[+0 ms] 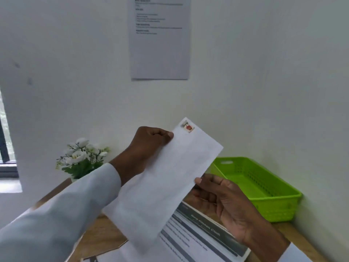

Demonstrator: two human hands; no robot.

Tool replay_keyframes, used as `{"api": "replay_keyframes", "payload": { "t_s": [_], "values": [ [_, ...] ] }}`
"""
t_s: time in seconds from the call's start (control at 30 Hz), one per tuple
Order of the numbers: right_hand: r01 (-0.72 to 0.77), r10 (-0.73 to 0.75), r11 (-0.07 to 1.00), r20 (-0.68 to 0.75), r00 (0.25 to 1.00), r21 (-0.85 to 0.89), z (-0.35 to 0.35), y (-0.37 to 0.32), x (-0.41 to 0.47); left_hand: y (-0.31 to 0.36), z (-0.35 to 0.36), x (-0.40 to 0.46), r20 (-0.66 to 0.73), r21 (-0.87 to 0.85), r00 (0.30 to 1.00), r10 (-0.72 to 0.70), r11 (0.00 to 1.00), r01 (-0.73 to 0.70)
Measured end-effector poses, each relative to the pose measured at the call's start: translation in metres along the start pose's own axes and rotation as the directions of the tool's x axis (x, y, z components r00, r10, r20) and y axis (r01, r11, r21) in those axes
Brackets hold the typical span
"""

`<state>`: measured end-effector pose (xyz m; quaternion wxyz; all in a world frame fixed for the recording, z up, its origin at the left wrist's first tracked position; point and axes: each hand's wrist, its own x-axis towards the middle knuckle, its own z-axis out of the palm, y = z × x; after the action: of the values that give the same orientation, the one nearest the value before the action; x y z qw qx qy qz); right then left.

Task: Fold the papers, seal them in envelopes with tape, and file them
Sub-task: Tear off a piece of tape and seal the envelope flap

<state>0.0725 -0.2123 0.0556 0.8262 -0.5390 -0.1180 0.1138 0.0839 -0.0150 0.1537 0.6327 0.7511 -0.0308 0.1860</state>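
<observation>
Head view: a white envelope (166,178) is held up in the air above the printed papers (204,237) that lie on the wooden table (105,235), left of the green basket (264,188). The left hand (149,146) pinches the envelope's upper edge and the right hand (222,199) grips its lower right edge, thumb on the face. The step looks like readying the envelope for filling or sealing; it is best kept taut between both grips, flap side turned up, with no creasing. The flap is hidden, so sealed or open cannot be told. No tape shows. The papers' text is blurred and cut off below.
</observation>
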Motion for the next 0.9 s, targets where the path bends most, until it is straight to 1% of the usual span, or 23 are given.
{"api": "replay_keyframes", "payload": {
  "t_s": [0.1,0.17,0.27,0.4,0.5,0.57,0.63,0.67,0.7,0.77,0.83,0.9],
  "values": [
    [0.095,-0.105,0.992,-0.121,0.987,-0.083,-0.002,-0.014,-0.002,0.001,0.02,0.011,-0.009,-0.196,0.997,-0.077,0.978,0.074],
    [0.164,-0.194,0.976,-0.223,0.955,-0.146,-0.011,-0.032,0.0,-0.002,0.033,0.018,0.007,-0.235,0.995,-0.097,0.967,0.095],
    [0.239,-0.321,0.935,-0.341,0.884,-0.261,-0.038,-0.07,0.011,-0.003,0.058,0.03,0.047,-0.291,0.996,-0.082,0.952,0.092],
    [0.279,-0.475,0.839,-0.381,0.793,-0.467,-0.073,-0.117,0.039,0.001,0.098,0.056,0.007,-0.305,1.0,-0.017,0.952,0.018],
    [0.292,-0.618,0.723,-0.398,0.678,-0.627,-0.1,-0.141,0.068,0.002,0.131,0.08,-0.037,-0.294,0.998,0.047,0.954,-0.056],
    [0.252,-0.669,0.662,-0.406,0.623,-0.706,-0.119,-0.146,0.086,-0.006,0.154,0.093,-0.092,-0.241,0.992,0.089,0.964,-0.109],
    [0.15,-0.681,0.598,-0.402,0.612,-0.787,-0.135,-0.139,0.101,-0.025,0.174,0.103,-0.133,-0.154,0.988,0.083,0.983,-0.103],
    [0.059,-0.685,0.528,-0.383,0.62,-0.847,-0.142,-0.131,0.106,-0.037,0.181,0.106,-0.124,-0.1,0.99,0.061,0.992,-0.073],
    [-0.042,-0.687,0.431,-0.359,0.632,-0.901,-0.15,-0.123,0.111,-0.05,0.187,0.108,-0.098,-0.033,0.995,0.037,0.999,-0.041],
    [-0.206,-0.677,0.261,-0.331,0.657,-0.943,-0.161,-0.108,0.115,-0.073,0.195,0.112,-0.035,0.095,0.999,-0.019,0.995,0.022],
    [-0.299,-0.643,0.132,-0.311,0.699,-0.945,-0.167,-0.096,0.114,-0.09,0.2,0.112,-0.01,0.207,0.998,-0.065,0.976,0.065],
    [-0.341,-0.61,0.026,-0.285,0.739,-0.94,-0.169,-0.09,0.111,-0.099,0.205,0.108,-0.029,0.326,0.996,-0.087,0.941,0.092]
  ]
}}
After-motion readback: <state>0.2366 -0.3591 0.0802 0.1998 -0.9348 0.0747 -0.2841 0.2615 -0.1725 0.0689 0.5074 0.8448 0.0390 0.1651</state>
